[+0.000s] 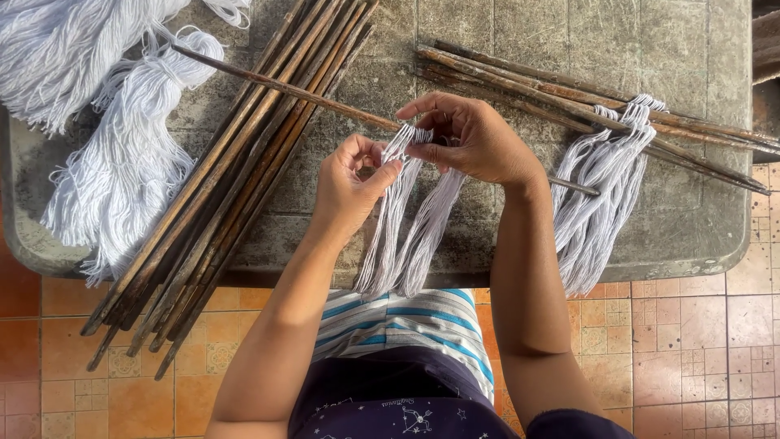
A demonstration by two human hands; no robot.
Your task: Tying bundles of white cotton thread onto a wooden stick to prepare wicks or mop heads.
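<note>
Hanging over a long thin brown wooden stick (325, 99), the bunch of pale grey-white yarn strands (406, 236) sits between the two hands and trails down past the near edge of the worn grey stone desk (699, 244). The left hand (351, 183) pinches strands between thumb and fingertips just left of the bunch's top, and the right hand (475, 140) is closed on its looped top at the stick. Right of this bunch, a second looped bunch of the same yarn (597, 203) hangs from the stick's far end. Left of it lies a bundle of dark wooden sticks (227, 179), then loose skeins of white yarn (122, 162). Another pile of brown sticks (569, 93) lies behind.
</note>
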